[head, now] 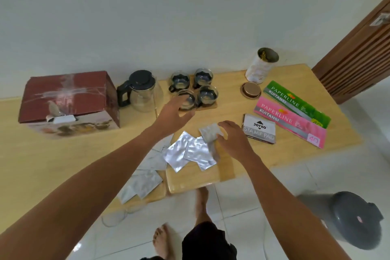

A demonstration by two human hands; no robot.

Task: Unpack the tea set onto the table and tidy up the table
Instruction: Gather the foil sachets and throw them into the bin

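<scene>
A glass teapot [143,93] with a black lid and handle stands beside the red tea set box [67,99]. Several glass cups [202,88] with black holders sit on a small wooden tray [210,106]. My left hand [175,115] reaches out over the nearest cup [186,99], fingers apart, touching or just above its rim. My right hand [234,139] pinches a silver foil sachet [209,133]. More silver sachets [187,154] lie scattered near the table's front edge.
A white tin [260,65] stands open at the back, its gold lid [251,90] beside it. A stamp pad box [259,129] and two receipt books, pink [291,122] and green [295,101], lie on the right. A grey bin [354,219] stands on the floor.
</scene>
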